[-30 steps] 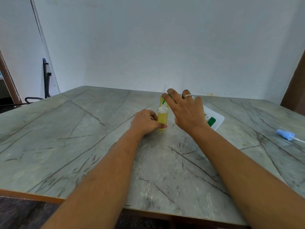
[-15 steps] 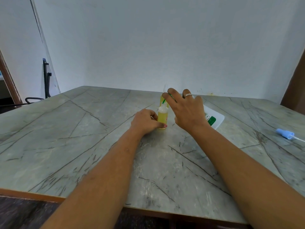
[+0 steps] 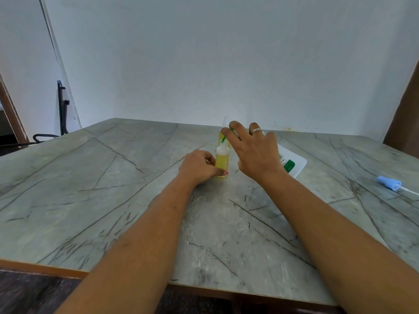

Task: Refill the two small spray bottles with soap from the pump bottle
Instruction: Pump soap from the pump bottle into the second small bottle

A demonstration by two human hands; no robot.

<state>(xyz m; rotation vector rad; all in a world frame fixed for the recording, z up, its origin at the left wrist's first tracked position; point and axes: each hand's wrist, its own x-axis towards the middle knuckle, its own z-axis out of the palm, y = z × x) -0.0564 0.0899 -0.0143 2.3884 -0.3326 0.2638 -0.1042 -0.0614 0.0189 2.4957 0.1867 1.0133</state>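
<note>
On the worktop (image 3: 136, 200) the pump bottle (image 3: 291, 163) lies behind the right hand (image 3: 256, 152), whose fingers spread over its pump. The left hand (image 3: 199, 166) grips the near spray bottle (image 3: 221, 160), nearly full, uncapped; the far spray bottle (image 3: 223, 134) looks filled.

A grey-green marbled surface (image 3: 113, 200) with dark veins and an orange-brown front edge fills the lower view and meets a pale wall at its far side. Near its middle stands a small yellow-filled bottle (image 3: 221, 160), upright on its base. Just behind it stands a second small bottle (image 3: 223, 135), also yellow, partly hidden. To the right of these lies a white pump bottle (image 3: 291, 163) with a green label, on its side. Well apart, near the right edge, rests a blue spray cap (image 3: 388, 183) with a thin white tube.
</note>
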